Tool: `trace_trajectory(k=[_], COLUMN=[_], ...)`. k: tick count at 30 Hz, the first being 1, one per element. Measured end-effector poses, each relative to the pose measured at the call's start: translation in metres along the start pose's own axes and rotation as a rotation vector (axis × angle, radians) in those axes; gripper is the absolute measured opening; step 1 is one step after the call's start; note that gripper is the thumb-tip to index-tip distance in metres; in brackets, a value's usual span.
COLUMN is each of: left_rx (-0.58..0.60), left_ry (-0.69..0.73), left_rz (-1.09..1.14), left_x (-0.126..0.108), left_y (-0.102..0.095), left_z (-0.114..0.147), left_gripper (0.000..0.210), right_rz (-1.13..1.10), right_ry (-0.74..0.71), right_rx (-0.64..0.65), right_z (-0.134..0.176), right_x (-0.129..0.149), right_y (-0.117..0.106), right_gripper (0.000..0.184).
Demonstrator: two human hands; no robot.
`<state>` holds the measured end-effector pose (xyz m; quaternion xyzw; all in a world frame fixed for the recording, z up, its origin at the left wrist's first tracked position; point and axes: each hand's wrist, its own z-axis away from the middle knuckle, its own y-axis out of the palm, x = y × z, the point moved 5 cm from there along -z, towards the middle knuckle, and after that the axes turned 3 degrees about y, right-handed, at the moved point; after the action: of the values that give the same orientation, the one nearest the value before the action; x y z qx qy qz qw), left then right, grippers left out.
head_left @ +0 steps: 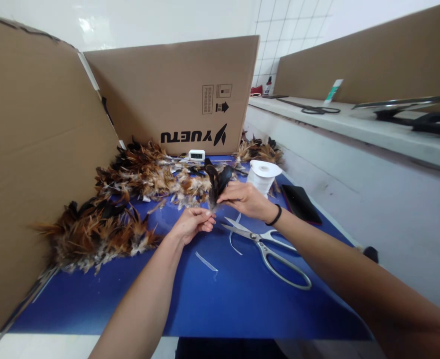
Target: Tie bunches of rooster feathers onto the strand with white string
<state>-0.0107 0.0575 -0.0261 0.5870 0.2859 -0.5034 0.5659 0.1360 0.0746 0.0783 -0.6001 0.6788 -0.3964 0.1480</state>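
Observation:
Dark feathers [217, 180] stand upright between my two hands over the blue table. My right hand [244, 198], with a black band at its wrist, pinches them low on their right side. Just below and to the left, my left hand [194, 223] is closed, its thumb and forefinger meeting at the fluffy lower end of the feathers. Both hands seem to grip the same feathers. Open-bladed scissors [259, 239] lie below my right hand, their handles partly under my forearm. A strip of white ribbon [235, 242] lies by the blade tips, another short strip [207, 261] nearer me.
Brown feather heaps [103, 232] line the left and back of the blue table [205, 304]. A white ribbon spool [262, 174] and a black phone-like slab [301, 203] stand at right. Behind are a small digital clock [196, 155] and a cardboard panel [167, 94].

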Motion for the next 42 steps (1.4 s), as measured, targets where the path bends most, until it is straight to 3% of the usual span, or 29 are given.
trace_trajectory(k=[10, 16, 18, 20, 23, 26, 30, 37, 42], left_rx=[-0.002, -0.166, -0.201, -0.221, -0.231, -0.225, -0.294, -0.413, -0.479], left_ry=[0.1, 0.284, 0.342, 0.385, 0.433, 0.455, 0.498, 0.607, 0.643], left_rz=[-0.026, -0.022, -0.028, -0.033, -0.06, -0.085, -0.059, 0.066, 0.122], left_x=[-0.004, -0.013, -0.015, -0.017, -0.019, -0.02, -0.023, -0.032, -0.038], left_y=[-0.001, -0.009, -0.01, -0.01, -0.007, -0.004, -0.007, -0.022, -0.032], left_z=[0.0, -0.003, -0.004, -0.003, 0.0, 0.002, 0.003, 0.003, 0.005], left_gripper=[0.034, 0.036, 0.035, 0.033, 0.031, 0.03, 0.031, 0.035, 0.035], right_rz=[0.078, 0.234, 0.232, 0.177, 0.023, -0.028, 0.122, 0.445, 0.476], right_ry=[0.038, 0.212, 0.294, 0.404, 0.57, 0.648, 0.671, 0.768, 0.779], right_rx=[-0.004, -0.453, -0.506, -0.443, -0.24, -0.137, 0.002, 0.382, 0.441], right_z=[-0.004, 0.003, 0.009, 0.015, 0.021, 0.024, 0.033, 0.08, 0.095], right_x=[0.004, 0.03, 0.037, 0.038, 0.032, 0.027, 0.023, 0.022, 0.025], right_y=[-0.003, -0.038, -0.035, -0.021, 0.009, 0.025, 0.018, 0.006, 0.012], right_gripper=[0.014, 0.012, 0.009, 0.011, 0.011, 0.011, 0.013, 0.025, 0.025])
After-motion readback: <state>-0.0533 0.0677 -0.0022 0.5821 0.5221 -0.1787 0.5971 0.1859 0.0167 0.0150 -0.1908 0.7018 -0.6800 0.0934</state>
